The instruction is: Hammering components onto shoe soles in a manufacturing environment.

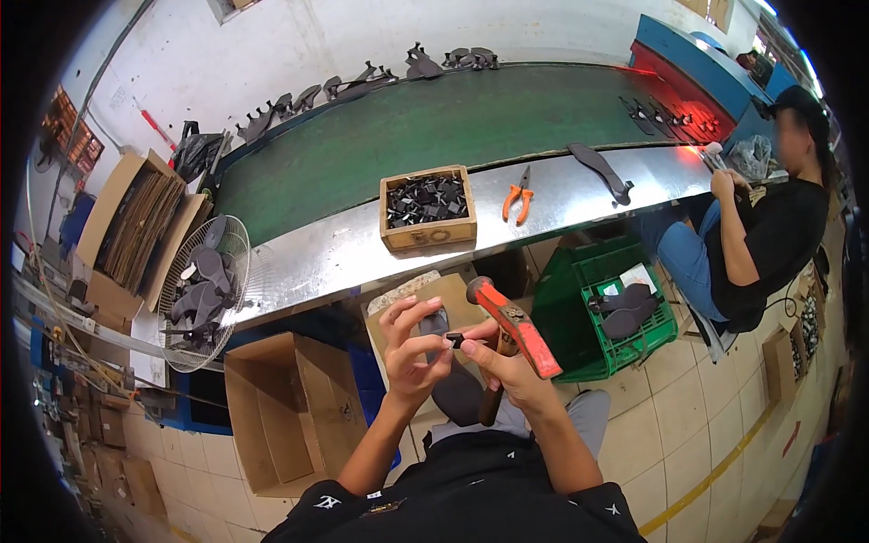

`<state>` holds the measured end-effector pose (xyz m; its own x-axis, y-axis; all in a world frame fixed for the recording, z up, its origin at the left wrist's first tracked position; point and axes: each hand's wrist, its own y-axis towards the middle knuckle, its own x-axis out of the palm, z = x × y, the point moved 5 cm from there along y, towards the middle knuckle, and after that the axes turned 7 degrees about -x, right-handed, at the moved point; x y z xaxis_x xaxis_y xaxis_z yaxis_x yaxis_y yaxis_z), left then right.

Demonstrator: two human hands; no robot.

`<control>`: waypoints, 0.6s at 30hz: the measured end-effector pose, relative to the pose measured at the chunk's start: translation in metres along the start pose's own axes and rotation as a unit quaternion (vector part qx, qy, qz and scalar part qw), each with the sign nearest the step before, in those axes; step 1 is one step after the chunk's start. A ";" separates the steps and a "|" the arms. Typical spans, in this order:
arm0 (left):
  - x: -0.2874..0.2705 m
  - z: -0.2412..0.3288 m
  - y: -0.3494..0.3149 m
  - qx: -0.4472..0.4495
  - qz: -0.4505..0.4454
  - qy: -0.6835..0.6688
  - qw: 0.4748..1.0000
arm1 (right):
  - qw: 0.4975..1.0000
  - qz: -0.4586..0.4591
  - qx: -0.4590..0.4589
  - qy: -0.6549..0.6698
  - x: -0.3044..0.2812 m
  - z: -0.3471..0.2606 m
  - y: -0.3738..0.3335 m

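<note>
My left hand (415, 351) pinches a small black piece with a shiny end (455, 338) between thumb and forefinger, its other fingers raised. My right hand (514, 373) touches the same piece with its fingertips. That hand also holds a hammer (516, 328) with a worn red head, its wooden handle pointing down past the palm. Below the hands, a dark grey shoe sole (457, 395) lies over my lap, partly hidden by the hands. A pale block (387, 317) stands just beyond them.
Ahead, a wooden box (430, 237) of small black pieces, orange-handled pliers (518, 201) and a sole (599, 170) lie on the metal ledge beside a green conveyor belt (362, 136). A green crate (665, 333), a co-worker (769, 217), an open carton (272, 434) and a fan (237, 281) stand around.
</note>
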<state>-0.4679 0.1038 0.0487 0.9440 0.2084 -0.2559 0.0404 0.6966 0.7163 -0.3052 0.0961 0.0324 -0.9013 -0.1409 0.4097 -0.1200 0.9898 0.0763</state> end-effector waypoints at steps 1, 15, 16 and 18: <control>-0.002 -0.002 0.000 -0.005 -0.004 0.000 1.000 | 0.999 -0.009 0.003 0.043 0.006 -0.001 0.002; -0.024 -0.027 0.000 -0.123 -0.047 -0.037 0.991 | 0.994 -0.011 0.054 0.097 0.019 -0.001 0.018; -0.023 -0.018 0.005 -0.093 -0.055 -0.016 0.994 | 0.994 -0.019 0.048 0.095 0.018 -0.001 0.020; -0.021 -0.007 0.010 -0.067 -0.062 0.005 0.996 | 0.994 -0.028 0.047 0.091 0.021 0.000 0.019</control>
<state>-0.4893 0.1114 0.0564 0.9311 0.1217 -0.3439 0.1118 0.8022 0.5865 -0.3260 0.1122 0.0427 -0.8025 -0.1893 0.5658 -0.2146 0.9764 0.0223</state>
